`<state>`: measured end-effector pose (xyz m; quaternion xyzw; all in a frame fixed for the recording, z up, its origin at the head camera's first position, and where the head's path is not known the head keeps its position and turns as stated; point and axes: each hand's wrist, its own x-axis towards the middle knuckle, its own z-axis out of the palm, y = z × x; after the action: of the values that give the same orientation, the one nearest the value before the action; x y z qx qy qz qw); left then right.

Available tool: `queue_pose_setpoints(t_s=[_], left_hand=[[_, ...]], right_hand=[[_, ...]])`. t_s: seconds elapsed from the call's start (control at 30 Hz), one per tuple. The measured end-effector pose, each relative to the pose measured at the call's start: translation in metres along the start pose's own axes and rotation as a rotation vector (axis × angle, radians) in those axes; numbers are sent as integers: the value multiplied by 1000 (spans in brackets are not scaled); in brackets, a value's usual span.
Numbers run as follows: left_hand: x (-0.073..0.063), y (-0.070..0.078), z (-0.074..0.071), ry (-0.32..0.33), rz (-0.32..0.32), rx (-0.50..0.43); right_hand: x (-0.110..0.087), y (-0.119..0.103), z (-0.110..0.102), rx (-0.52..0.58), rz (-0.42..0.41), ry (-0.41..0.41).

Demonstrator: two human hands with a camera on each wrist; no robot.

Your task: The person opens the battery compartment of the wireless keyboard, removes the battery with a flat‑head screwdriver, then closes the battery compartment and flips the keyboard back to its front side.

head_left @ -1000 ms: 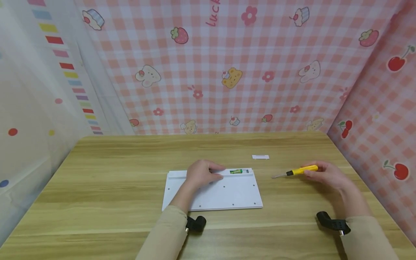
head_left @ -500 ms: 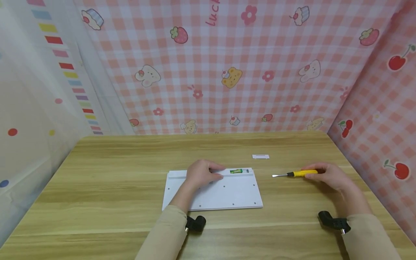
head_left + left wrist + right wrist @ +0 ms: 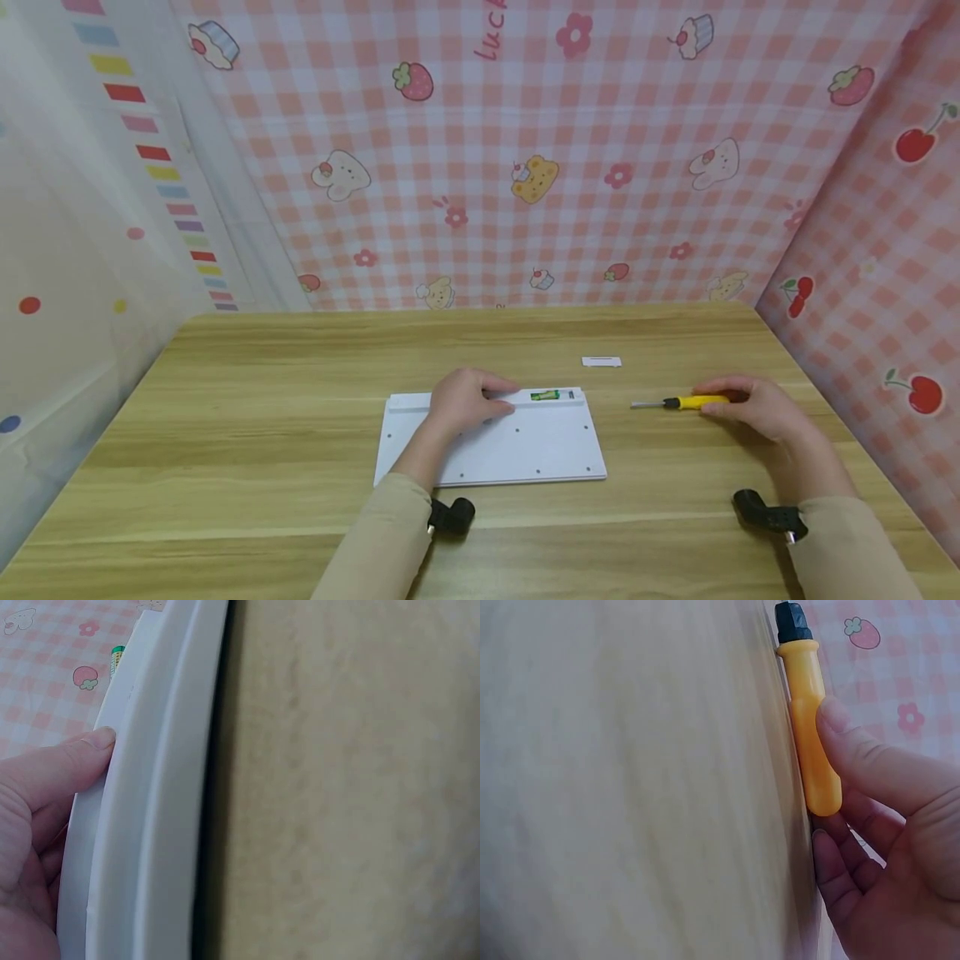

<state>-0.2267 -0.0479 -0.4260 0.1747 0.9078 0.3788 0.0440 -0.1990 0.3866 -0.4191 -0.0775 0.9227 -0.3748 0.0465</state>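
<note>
A white keyboard lies face down on the table, small dark screw holes dotting its underside. In its raised back ridge a compartment stands uncovered with a green battery inside. My left hand grips this ridge, thumb on the near side and fingers over the far side; the left wrist view shows the thumb against the ridge. Off to the right, my right hand pinches the yellow handle of a flat-blade screwdriver, lying level along the table with its blade toward the keyboard. Its fingers partly hide behind the handle.
A small white battery cover lies behind the keyboard, toward the right. The wooden table meets a pink checked cloth at the back, with more hung cloth at both sides. Black wrist mounts sit on both forearms.
The screwdriver's handle has come down from a slight tilt to level, and its tip has shifted a little rightward. My left hand and the keyboard have stayed put.
</note>
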Motion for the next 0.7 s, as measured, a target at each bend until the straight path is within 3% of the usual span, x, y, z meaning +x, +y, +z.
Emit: queue_pose_setpoints(t_s=[0.37,0.57,0.7], left_hand=[[0,0,2,-3,-9,-3],[0,-1,1,-2,-6,-1],[0,-1,1,1,3,4]], right_hand=[[-2,-5,-1,-37,-16,32],[-2,-37,1,-78,-7,94],[5,-62,13,-40,-63,84]])
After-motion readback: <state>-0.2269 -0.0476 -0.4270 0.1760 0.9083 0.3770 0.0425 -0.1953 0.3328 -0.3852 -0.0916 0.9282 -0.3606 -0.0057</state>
